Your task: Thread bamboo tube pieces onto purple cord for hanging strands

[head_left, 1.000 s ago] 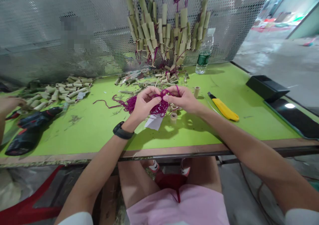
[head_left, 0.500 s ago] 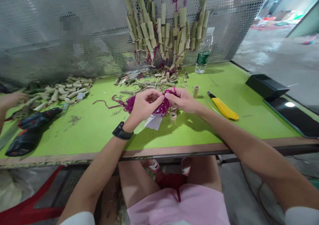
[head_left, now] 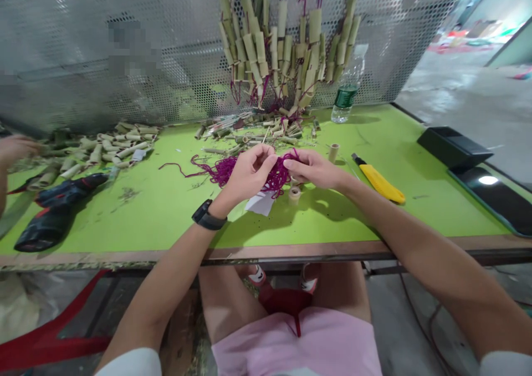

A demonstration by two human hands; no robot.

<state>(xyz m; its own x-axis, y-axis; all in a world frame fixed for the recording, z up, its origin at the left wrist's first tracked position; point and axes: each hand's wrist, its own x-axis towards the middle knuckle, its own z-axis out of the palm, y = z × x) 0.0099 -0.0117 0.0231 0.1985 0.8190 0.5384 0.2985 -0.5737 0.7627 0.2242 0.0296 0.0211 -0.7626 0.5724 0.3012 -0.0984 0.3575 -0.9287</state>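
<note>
A tangled heap of purple cord (head_left: 224,169) lies on the green tabletop, one loose end trailing left. Over it, my left hand (head_left: 252,171) pinches a strand between thumb and forefinger. My right hand (head_left: 312,168), just to the right, also closes thumb and fingertips on the purple cord, with a loop showing above them. Below my hands lie a torn piece of white paper (head_left: 260,203) and a short bamboo tube (head_left: 294,194) standing upright. Another bamboo tube (head_left: 333,153) stands behind my right hand. The fingertips hide part of the cord.
Right of my hands lie a yellow utility knife (head_left: 382,183), a black box (head_left: 455,146) and a phone (head_left: 490,196). A water bottle (head_left: 346,90) stands near hanging bamboo pieces (head_left: 253,49). At left are a power drill (head_left: 58,212), a bamboo pile (head_left: 112,148) and another person's hand (head_left: 19,150).
My hands have drawn slightly apart, still on the cord. The whole view has shifted a little. The other person's hand at left has moved up and left.
</note>
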